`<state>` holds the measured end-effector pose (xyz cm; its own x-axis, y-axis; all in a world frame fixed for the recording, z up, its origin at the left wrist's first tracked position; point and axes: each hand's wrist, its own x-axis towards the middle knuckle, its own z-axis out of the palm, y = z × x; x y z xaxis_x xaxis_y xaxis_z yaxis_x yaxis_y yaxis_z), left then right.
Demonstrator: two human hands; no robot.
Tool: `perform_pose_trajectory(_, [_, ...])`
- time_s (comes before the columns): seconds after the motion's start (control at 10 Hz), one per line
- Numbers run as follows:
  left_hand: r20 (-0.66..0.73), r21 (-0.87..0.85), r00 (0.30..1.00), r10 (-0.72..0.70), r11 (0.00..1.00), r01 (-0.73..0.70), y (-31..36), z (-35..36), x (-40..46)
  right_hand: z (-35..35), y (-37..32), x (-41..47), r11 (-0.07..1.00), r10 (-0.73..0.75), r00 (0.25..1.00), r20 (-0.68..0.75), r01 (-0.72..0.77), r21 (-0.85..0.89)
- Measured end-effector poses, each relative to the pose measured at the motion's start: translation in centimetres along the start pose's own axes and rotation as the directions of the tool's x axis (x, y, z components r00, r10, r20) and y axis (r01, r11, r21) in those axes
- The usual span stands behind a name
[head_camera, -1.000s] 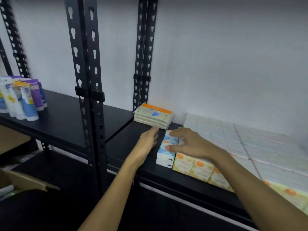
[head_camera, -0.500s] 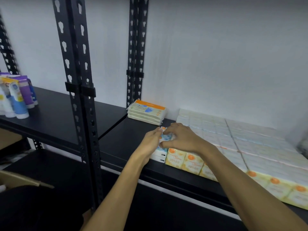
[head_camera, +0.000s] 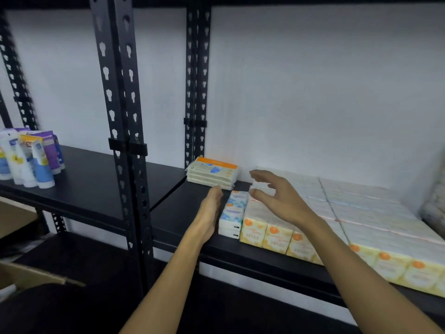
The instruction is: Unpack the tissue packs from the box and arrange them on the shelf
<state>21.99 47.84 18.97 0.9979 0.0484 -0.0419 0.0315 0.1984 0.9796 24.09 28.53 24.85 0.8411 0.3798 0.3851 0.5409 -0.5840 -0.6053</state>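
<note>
A blue-and-white tissue pack stands on the black shelf, at the left end of a long row of yellow-and-orange tissue packs. My left hand lies flat with straight fingers against the blue pack's left side. My right hand hovers just above the packs with fingers spread, holding nothing. A small stack of orange-topped tissue packs sits further back against the wall.
Black slotted uprights stand left of my arms. Several tubes stand on the neighbouring shelf at the far left. A cardboard box flap shows at the lower left. More wrapped packs fill the shelf to the right.
My right hand has lifted off the blue pack and spread open. The left hand stays against the pack's side. The view has tilted upward.
</note>
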Motion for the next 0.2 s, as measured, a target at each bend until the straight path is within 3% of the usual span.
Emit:
perform_pose_trajectory(0.1, [0.005, -0.007, 0.992, 0.124, 0.992, -0.123, -0.1, -2.6, -1.6, -3.0, -1.7, -3.4, 0.996, -0.079, 0.992, -0.095, 0.083, 0.041])
perform_pose_trajectory(0.2, [-0.077, -0.101, 0.991, 0.113, 0.988, -0.12, -1.1, -5.6, -3.9, -8.0, -4.8, -8.0, 0.968, -0.182, 0.945, -0.271, 0.22, 0.118])
